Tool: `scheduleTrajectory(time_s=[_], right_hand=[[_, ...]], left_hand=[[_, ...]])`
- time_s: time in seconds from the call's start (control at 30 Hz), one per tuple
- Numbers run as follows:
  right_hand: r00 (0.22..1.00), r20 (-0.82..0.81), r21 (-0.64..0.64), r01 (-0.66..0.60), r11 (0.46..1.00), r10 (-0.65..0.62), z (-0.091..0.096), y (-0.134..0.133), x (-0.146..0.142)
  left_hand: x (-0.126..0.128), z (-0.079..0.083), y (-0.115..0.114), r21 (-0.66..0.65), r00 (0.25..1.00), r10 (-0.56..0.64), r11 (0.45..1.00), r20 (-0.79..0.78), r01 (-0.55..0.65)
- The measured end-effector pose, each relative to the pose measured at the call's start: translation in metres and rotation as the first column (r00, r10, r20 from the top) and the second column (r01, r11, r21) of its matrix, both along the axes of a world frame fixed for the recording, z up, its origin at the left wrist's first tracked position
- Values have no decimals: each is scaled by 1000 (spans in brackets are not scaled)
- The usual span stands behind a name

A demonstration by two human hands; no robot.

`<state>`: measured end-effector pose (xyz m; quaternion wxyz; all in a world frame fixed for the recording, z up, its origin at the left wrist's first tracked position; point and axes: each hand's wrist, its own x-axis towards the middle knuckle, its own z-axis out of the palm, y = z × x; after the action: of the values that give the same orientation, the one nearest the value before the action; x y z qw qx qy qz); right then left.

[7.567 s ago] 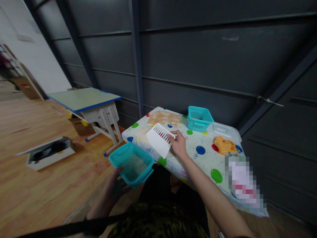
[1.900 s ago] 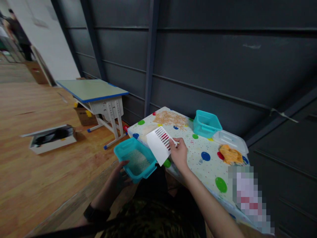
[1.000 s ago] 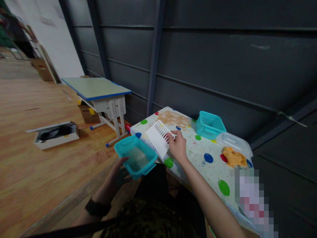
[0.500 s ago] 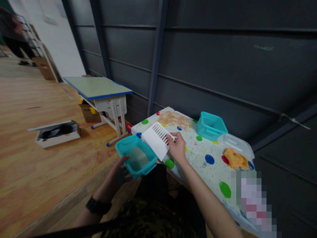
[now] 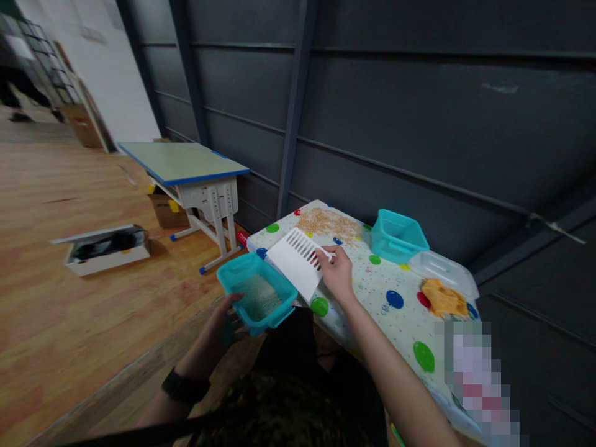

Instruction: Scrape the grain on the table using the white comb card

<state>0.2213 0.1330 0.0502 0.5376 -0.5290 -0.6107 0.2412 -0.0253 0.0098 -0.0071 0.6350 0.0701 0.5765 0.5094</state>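
Observation:
My left hand (image 5: pixel 222 320) grips a teal plastic container (image 5: pixel 234 268) from the near left, thumb over the rim and fingers beneath. Loose white grains that look like rice (image 5: pixel 261 298) lie inside it. The container is held at the left front edge of the table, below its top. In my right hand (image 5: pixel 338 273) is a flat white slotted scraper (image 5: pixel 294 266), pinched at its right end. Its plain edge lies along the container's right rim; whether they touch I cannot tell. Behind the scraper, a patch of tan grains (image 5: pixel 326 222) is spread on the tablecloth.
A second teal container (image 5: pixel 399 239) stands at the table's back right, beside a clear lid (image 5: pixel 444 273) and an orange cloth (image 5: pixel 442 298). The balloon-print tablecloth (image 5: pixel 367 292) covers the table. To the left are a desk (image 5: pixel 186 164) and a white box (image 5: pixel 109 264) on the floor.
The scraper and my right hand have shifted slightly right, and the scraper's angle has changed a little. My left hand and the container stay almost still. A distant person has moved left.

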Motion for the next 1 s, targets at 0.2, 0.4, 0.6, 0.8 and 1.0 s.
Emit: scheduleTrajectory(time_s=[0.2, 0.4, 0.6, 0.8, 1.0], right_hand=[[993, 8, 63, 117, 991, -118, 30, 31, 45], [925, 356, 147, 84, 986, -132, 67, 64, 67], [874, 479, 176, -4, 984, -82, 67, 82, 51], [867, 492, 176, -12, 984, -77, 54, 92, 43], [845, 525, 213, -14, 977, -103, 48, 92, 53]], left_hand=[[0, 1, -1, 3, 1000, 4, 1000, 3, -4], [1, 6, 0, -29, 1000, 11, 1000, 6, -11], [3, 11, -1, -46, 999, 31, 998, 8, -30], [3, 10, -2, -27, 999, 29, 999, 30, -28], [7, 19, -3, -41, 998, 51, 998, 39, -50]])
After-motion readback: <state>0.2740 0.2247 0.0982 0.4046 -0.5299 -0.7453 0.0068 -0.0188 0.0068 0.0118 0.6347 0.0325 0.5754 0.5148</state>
